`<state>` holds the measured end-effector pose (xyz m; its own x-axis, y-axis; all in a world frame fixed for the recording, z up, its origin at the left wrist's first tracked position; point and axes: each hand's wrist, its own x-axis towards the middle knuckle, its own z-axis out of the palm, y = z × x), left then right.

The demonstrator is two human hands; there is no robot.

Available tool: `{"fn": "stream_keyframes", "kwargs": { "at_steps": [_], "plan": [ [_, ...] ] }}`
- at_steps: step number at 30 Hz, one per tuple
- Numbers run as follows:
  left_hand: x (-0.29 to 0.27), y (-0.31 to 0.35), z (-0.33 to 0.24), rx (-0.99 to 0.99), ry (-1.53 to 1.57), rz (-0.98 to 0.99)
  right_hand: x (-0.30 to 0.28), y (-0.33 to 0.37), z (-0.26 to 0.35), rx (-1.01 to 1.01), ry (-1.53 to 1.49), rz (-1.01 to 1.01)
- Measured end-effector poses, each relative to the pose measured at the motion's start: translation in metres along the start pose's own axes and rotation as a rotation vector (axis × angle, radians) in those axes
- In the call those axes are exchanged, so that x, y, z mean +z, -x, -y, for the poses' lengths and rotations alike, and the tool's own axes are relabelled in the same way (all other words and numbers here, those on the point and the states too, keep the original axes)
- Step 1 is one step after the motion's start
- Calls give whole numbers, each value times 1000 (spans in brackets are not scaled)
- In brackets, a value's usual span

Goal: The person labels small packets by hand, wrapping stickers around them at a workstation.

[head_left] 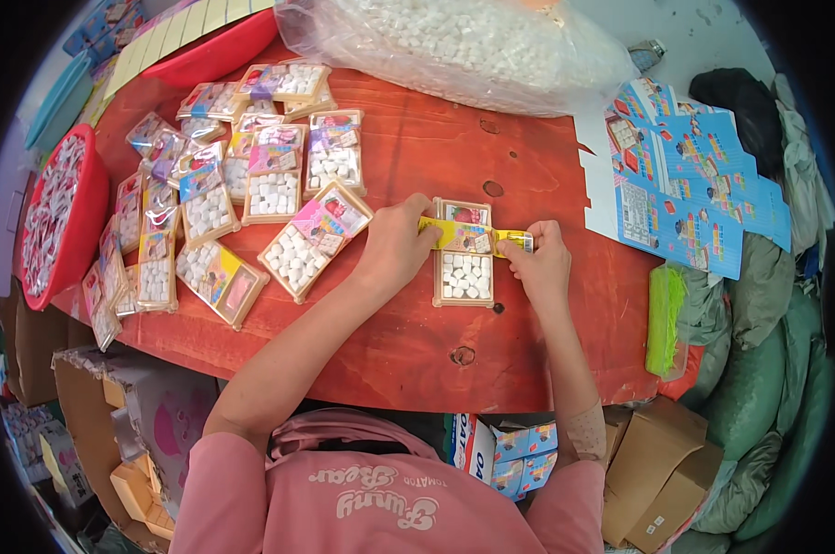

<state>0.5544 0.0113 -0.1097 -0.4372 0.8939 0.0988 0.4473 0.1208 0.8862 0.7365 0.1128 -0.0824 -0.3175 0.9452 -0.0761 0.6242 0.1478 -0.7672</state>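
A clear-topped box of small white candies (466, 279) lies upright in front of me on the red table, with a pinkish-red piece in its upper compartment. Across its middle runs a yellow printed paper band (468, 237), its ends reaching past both sides of the box. My left hand (397, 245) is closed on the band's left end, fingertips at the box's edge. The right end is pinched between the fingers of my right hand (539, 260). Left of my left hand lies a banded candy box (316, 238), tilted, with a pink band.
Several banded candy boxes (274, 171) are piled on the left of the red table (390, 360). A red basin (90, 208) of small packets stands at the left edge. At the back lies a big plastic bag of white candies (463, 46); blue printed cardboard sheets (690, 198) lie right.
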Motion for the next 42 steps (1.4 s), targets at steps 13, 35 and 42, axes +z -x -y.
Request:
{"fn": "stream_keyframes", "kwargs": {
  "at_steps": [13, 35, 42],
  "plan": [
    [-97, 204, -5, -473, 186, -191, 68, 134, 41, -315, 200, 337],
    [-84, 265, 22, -564, 724, -332, 95, 168, 48, -364, 171, 389],
    [-88, 264, 13, -559, 577, -305, 93, 170, 51, -353, 175, 395]
  ]
}}
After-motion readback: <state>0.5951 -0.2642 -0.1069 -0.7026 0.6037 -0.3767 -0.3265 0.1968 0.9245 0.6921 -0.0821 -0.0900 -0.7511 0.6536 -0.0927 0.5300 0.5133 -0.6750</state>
